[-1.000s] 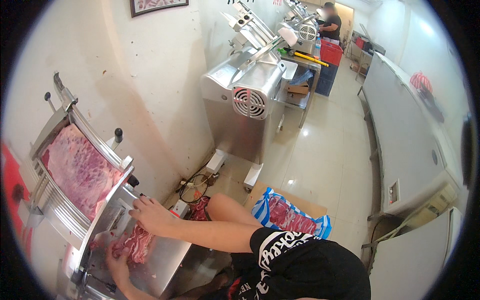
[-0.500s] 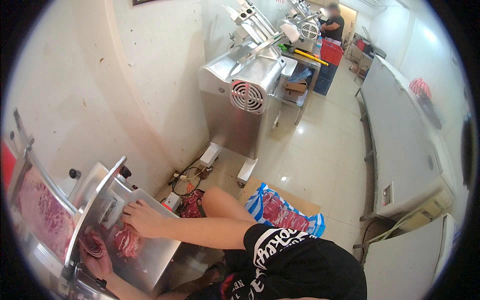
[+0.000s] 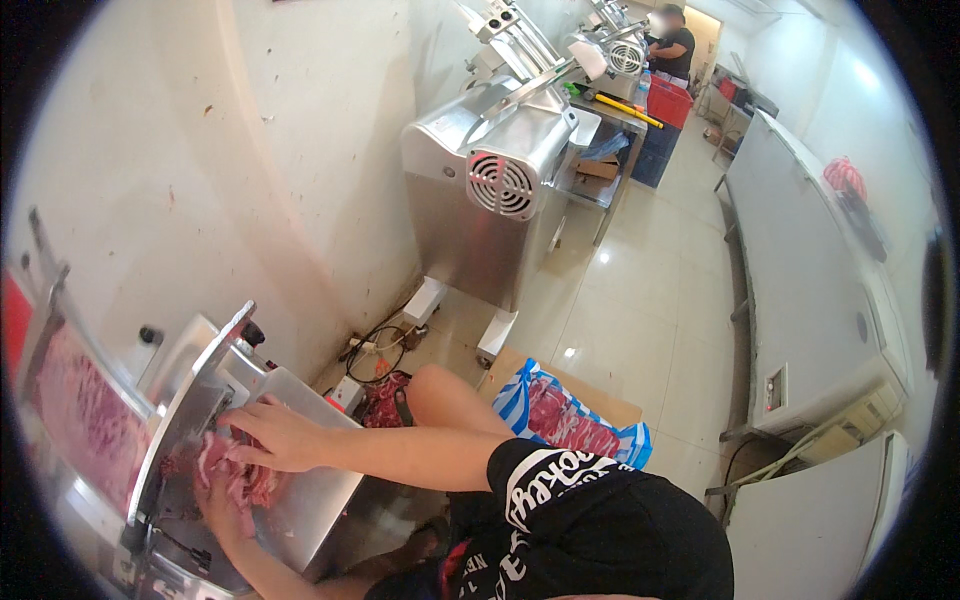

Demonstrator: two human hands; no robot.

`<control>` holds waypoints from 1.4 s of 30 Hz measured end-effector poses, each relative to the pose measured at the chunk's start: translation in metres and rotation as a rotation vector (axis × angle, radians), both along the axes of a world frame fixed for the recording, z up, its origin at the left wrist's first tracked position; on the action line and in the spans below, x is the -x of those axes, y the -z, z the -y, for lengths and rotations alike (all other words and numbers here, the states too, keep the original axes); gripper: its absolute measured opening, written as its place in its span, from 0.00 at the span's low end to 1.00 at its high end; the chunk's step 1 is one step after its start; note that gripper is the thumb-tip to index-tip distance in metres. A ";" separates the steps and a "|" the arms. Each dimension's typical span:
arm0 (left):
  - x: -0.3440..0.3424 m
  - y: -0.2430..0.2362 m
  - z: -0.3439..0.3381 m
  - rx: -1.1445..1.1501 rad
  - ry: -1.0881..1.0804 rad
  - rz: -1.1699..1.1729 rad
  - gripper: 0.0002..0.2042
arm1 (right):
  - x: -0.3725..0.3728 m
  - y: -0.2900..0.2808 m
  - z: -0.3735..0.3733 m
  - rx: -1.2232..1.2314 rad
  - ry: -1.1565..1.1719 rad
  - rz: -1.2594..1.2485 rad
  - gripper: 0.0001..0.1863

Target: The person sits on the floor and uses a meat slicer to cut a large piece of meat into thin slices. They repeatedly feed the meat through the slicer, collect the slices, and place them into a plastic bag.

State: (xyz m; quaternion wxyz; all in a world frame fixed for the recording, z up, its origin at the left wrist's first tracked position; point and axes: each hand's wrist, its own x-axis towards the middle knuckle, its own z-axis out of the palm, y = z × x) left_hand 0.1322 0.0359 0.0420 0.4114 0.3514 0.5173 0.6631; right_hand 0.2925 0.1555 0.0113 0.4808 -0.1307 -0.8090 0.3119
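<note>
My left hand [image 3: 225, 505] is closed round pink, marbled meat slices [image 3: 214, 455] beside the slicer's round metal blade guard [image 3: 236, 322]. Just above it, my right hand [image 3: 265, 432] rests its curved fingers on the same bunch, over the steel receiving plate [image 3: 310, 495]; its fingertips are partly hidden. A large, blurred slab of marbled meat [image 3: 85, 400] sits in the carriage at the far left.
A second steel slicer [image 3: 480, 230] stands ahead by the wall, with cables below. Bagged meat [image 3: 565, 415] lies on cardboard on the floor. A long white chest freezer [image 3: 800, 270] lines the right. A co-worker [image 3: 672, 50] stands at the far end near red crates [image 3: 668, 100].
The carriage with the slab has moved leftward since a second ago. My left hand has brought slices rightward from the blade side since half a second ago; my right hand has shifted left onto them.
</note>
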 end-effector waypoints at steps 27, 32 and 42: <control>-0.037 -0.025 -0.047 -0.242 -0.177 0.822 0.12 | -0.113 -0.008 -0.060 -0.107 0.296 0.329 0.21; -0.046 0.016 -0.069 -0.120 -0.199 0.352 0.14 | -0.132 -0.016 -0.083 -0.097 0.244 0.283 0.22; -0.129 -0.028 -0.078 0.197 -0.137 -0.585 0.17 | -0.121 -0.020 -0.084 0.278 0.042 0.143 0.19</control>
